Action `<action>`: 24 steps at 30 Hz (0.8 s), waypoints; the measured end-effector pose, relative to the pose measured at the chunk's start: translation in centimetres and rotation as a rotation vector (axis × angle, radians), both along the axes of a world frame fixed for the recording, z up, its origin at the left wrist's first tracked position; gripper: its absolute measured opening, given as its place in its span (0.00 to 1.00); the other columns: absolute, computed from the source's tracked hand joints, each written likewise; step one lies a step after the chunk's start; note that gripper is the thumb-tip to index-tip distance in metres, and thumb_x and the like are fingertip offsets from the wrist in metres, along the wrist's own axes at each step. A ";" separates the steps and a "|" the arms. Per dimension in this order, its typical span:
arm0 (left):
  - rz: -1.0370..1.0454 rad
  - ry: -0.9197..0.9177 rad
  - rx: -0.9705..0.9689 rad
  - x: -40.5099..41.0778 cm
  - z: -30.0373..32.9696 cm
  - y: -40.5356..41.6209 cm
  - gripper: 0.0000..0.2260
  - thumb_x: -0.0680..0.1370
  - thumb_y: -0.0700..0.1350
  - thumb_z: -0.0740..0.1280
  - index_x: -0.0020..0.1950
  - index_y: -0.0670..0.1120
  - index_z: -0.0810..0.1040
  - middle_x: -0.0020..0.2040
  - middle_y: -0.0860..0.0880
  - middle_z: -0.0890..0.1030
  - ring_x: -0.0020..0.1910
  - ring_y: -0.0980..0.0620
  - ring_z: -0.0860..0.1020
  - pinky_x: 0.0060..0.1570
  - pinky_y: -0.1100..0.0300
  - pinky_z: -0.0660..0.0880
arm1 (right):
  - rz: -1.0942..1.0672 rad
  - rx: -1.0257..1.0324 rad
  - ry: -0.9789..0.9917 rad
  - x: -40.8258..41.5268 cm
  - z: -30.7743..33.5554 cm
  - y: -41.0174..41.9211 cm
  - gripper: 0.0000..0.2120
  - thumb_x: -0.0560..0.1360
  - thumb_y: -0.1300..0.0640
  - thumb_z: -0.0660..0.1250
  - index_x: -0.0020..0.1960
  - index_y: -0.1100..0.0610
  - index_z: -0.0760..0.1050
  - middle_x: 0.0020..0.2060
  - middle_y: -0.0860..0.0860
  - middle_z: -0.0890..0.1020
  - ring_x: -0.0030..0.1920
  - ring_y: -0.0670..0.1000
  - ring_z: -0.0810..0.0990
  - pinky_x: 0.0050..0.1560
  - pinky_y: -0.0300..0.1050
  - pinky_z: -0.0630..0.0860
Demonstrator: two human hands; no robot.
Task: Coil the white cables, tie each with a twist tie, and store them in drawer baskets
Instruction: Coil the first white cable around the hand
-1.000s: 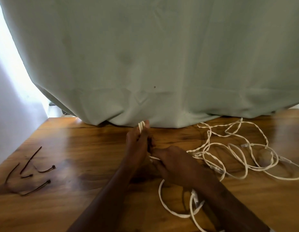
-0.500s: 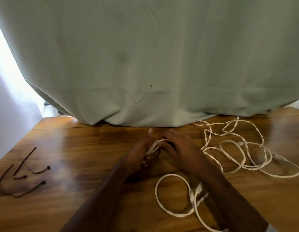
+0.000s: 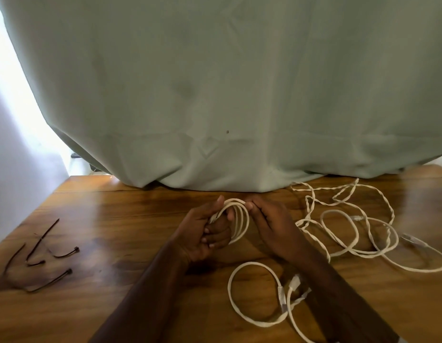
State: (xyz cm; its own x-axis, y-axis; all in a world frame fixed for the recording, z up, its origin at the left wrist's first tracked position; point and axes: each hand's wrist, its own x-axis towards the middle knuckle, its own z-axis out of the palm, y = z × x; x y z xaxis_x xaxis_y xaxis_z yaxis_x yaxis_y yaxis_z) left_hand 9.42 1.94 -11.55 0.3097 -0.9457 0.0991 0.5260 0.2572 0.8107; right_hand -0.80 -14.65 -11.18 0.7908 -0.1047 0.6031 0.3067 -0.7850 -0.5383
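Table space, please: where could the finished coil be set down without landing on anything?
Bare wood lies between the twist ties at the left edge and the left hand, and along the curtain hem toward the left. It is crowded to the right of the right hand, where loose cables sprawl, and near front, where a cable loop lies.

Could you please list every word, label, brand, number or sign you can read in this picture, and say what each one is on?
None: no readable text appears on the green curtain, the white cables, the dark ties or the wooden table.
The cable connectors show no legible marking; too small and blurred.
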 end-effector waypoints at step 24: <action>-0.032 -0.049 -0.082 0.4 -0.1 0.2 0.15 0.81 0.55 0.63 0.41 0.45 0.74 0.22 0.54 0.67 0.21 0.56 0.69 0.28 0.60 0.70 | 0.303 0.981 0.477 -0.8 1.1 1.7 0.12 0.80 0.47 0.64 0.52 0.55 0.76 0.38 0.49 0.77 0.28 0.44 0.63 0.25 0.36 0.54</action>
State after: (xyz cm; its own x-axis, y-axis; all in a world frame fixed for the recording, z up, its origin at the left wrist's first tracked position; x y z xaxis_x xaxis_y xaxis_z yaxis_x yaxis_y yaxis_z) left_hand 9.86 2.15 -11.68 0.2725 -0.9430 0.1910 0.4955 0.3077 0.8123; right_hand -1.63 -12.94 -10.10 0.9913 -0.1316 -0.0040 0.0109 0.1122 -0.9936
